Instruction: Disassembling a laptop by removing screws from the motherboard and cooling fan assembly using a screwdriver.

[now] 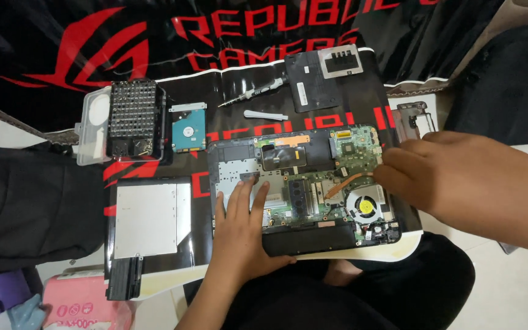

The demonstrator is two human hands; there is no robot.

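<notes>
An opened laptop base lies upside down on a black and red mat, its green circuit board, copper heat pipe and round fan exposed. My left hand rests flat on the laptop's left part, fingers spread, holding nothing. At the board's right edge, near the heat pipe, my right hand has its fingers curled inward; what they pinch is hidden.
On the mat lie a screwdriver bit case, a hard drive, a precision screwdriver, a white pry tool, a black cover panel, an optical drive and a battery. A dark bag sits at left.
</notes>
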